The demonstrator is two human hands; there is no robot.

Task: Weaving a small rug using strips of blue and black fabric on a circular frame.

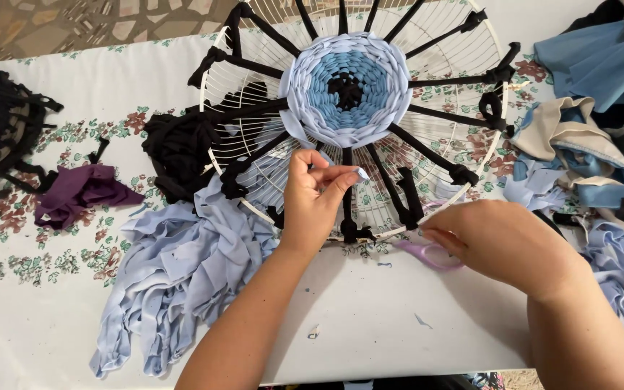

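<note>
**Weaving a soft strip on the wire frame**

I see my left hand (317,193) pinching the end of a pale blue fabric strip (361,173); the fingers (341,177) are closed on it, just below the round woven disc (347,88). The disc sits on a white wire frame (254,130) with black spokes (438,79), lying on the bench (370,325). I judge the strip to be light, soft and a little stretchy, so it is best held near its end. My right hand (500,242) rests over purple scissors (427,254); whether its fingers grip them I cannot tell. A pile of blue cloth (175,282) lies left of my fingers.
</note>
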